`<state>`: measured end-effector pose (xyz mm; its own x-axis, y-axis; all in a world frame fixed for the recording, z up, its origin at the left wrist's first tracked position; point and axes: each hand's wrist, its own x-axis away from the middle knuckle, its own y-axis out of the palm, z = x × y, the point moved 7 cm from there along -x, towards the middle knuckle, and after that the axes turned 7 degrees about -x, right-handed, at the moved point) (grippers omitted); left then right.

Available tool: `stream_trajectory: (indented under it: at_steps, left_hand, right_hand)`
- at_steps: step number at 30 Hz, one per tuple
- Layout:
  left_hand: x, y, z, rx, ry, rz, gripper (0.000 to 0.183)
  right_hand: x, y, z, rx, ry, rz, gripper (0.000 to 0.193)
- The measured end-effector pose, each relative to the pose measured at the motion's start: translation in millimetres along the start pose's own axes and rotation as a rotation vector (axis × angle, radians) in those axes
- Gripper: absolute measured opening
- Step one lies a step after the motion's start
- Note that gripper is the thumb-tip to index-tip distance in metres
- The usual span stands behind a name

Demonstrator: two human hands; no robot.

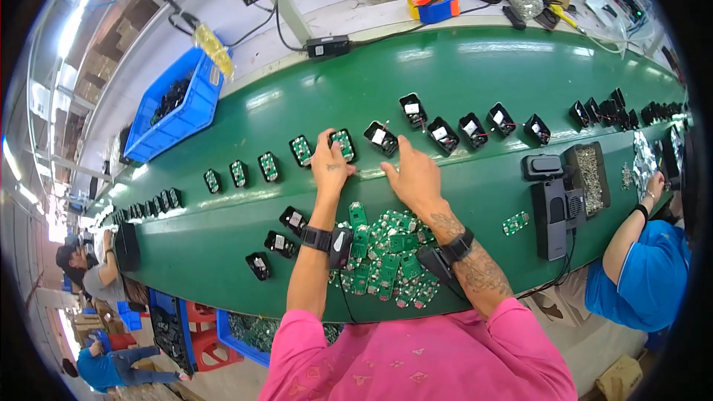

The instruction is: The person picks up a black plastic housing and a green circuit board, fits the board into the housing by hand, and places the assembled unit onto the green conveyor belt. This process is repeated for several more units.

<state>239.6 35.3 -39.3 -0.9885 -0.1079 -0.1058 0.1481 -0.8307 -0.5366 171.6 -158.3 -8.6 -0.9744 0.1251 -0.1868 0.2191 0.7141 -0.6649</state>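
My left hand [331,166] has its fingers closed around a black plastic case [354,155] with a green circuit board [342,141] in its mouth. The hand partly covers this case. To its right, my right hand [416,178] has thumb and index finger spread, their tips beside a black case [381,139] with a white label and thin wires inside. Left of my left hand stands another case with a circuit board [301,150]. Between my forearms lies a heap of loose green circuit boards [386,260].
Cases line the green bench [260,115] on both sides. Three cases, one a black case [280,243], lie by my left forearm. A blue bin [178,115] stands back left. At right are a black device [549,215], a tray of small metal parts [589,178] and a co-worker's arm [631,226].
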Motion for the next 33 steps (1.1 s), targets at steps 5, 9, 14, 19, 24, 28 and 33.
stream_trajectory:
  at_steps: [5,9,14,19,24,28,33]
  left_hand:
    - [39,-16,36,-0.608,0.433,0.337,0.054]
    - [94,-5,75,-0.098,0.204,-0.051,0.068]
    - [141,-18,58,0.266,0.113,-0.122,0.050]
    - [188,6,74,0.113,0.087,-0.428,0.049]
    - [197,10,88,0.002,0.091,-0.454,0.041]
    - [210,24,85,-0.001,0.234,-0.491,0.020]
    - [220,17,66,0.290,0.007,-0.387,0.020]
  right_hand:
    - [-26,24,21,0.011,-0.007,-0.035,0.056]
    - [13,4,7,-0.489,0.024,-0.118,0.043]
    - [86,-20,-24,-0.745,0.028,-0.451,0.049]
    - [110,-17,11,-1.056,0.230,-0.195,0.024]
    - [136,-80,-16,-0.660,-0.072,-0.078,0.014]
    - [156,-123,-3,-0.245,-0.156,0.090,0.026]
    - [190,-149,86,0.549,0.104,0.179,0.061]
